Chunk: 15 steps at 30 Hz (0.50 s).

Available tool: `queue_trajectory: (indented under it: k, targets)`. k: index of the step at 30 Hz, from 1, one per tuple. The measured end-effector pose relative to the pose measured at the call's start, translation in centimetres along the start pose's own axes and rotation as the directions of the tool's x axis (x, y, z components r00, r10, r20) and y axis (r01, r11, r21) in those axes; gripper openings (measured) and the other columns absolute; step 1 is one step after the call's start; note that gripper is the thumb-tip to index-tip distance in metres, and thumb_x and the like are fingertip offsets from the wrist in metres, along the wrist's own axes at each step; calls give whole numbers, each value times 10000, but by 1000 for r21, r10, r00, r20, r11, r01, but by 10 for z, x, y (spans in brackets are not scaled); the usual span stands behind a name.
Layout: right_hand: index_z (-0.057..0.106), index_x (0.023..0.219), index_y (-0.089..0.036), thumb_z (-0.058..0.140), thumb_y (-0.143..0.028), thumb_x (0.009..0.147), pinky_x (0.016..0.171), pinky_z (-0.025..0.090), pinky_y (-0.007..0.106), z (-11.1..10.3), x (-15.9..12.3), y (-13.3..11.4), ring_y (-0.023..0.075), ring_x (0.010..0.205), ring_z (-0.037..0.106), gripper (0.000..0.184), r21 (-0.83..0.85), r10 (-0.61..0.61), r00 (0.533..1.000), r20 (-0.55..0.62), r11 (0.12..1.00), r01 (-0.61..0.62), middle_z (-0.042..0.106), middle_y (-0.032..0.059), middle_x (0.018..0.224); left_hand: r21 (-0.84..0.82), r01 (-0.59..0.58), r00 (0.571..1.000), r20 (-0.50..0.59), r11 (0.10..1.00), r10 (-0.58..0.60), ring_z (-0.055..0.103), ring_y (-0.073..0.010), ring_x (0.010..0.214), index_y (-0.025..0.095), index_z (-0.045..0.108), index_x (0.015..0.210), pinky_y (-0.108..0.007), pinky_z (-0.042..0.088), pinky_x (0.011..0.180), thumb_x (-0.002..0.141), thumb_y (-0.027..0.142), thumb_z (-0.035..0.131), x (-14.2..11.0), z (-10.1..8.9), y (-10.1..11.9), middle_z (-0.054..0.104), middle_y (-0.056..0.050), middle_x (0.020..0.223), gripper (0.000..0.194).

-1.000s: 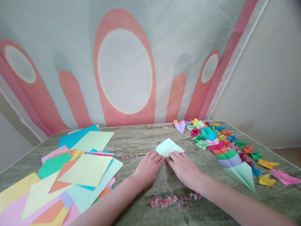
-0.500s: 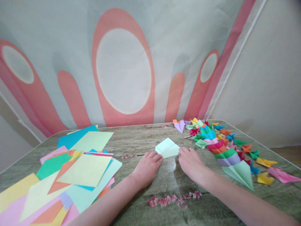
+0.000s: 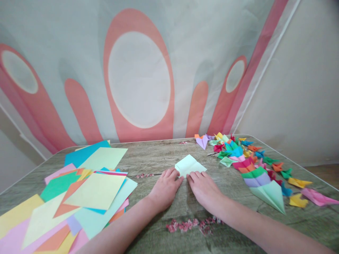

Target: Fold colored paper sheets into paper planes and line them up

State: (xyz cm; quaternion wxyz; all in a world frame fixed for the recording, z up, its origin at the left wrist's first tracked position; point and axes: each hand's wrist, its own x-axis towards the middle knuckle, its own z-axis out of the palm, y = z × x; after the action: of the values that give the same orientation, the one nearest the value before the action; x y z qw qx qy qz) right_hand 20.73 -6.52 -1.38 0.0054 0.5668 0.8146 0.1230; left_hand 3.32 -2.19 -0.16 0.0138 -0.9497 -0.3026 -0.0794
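Note:
A pale mint-green sheet of origami paper (image 3: 190,164) lies on the table in front of me, its far corner pointing away. My left hand (image 3: 166,185) rests at the paper's left side, its bent fingers close together and gripping the edge. At the near edge, the fingertips of my right hand (image 3: 202,187) are on the paper, close beside my left thumb. That hand is closed too, with its fingers bent. The paper's nearest corner is partly hidden by my fingers.
Loose coloured paper sheets (image 3: 95,192) spread over the table's left side. On the right are several small folded paper pieces (image 3: 270,160) and a row of stacked folded paper planes (image 3: 267,192). The wood-patterned tabletop (image 3: 156,155) bears printed pink flowers. A patterned backdrop (image 3: 180,70) stands behind.
My right hand has moved left from the paper's right corner along its near edge towards my left hand. The right corner now shows. My left hand has stayed in place.

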Motion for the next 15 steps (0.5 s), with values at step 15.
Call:
queue_trajectory:
  k: [15]
  targets:
    - [606, 1018, -92, 478, -52, 826, 688, 413, 358, 2, 0, 3, 234, 823, 540, 234, -11, -44, 998, -49, 999, 44, 595, 118, 912, -170, 21, 989, -142, 985, -46, 449, -213, 1128, 186, 542, 1163, -380, 369, 987, 802, 71, 442, -5, 8, -16, 544, -81, 1156, 392]
